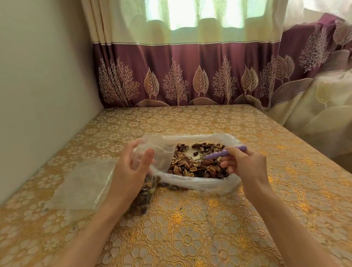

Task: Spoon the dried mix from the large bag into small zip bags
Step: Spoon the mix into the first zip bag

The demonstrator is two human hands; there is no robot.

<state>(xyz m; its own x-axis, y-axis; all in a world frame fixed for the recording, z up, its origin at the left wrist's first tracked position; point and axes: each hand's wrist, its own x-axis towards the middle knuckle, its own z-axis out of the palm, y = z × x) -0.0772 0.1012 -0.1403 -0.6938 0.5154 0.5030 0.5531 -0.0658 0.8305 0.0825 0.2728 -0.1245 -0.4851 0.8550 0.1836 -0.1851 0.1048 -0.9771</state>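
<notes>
A large clear plastic bag (214,182) lies open on the table with a dried mix of nuts and dark fruit (195,165) inside. My right hand (246,164) grips the purple handle of a spoon (225,152) whose bowl rests in the mix. My left hand (132,166) holds the open mouth of a small clear zip bag (158,158) at the large bag's left edge. The lower part of that small bag (143,198), partly filled with mix, hangs below my left wrist.
A stack of empty small clear bags (82,189) lies flat on the table to the left. The table (196,234) wears a gold floral cloth. A wall stands on the left, curtains (188,75) behind and to the right.
</notes>
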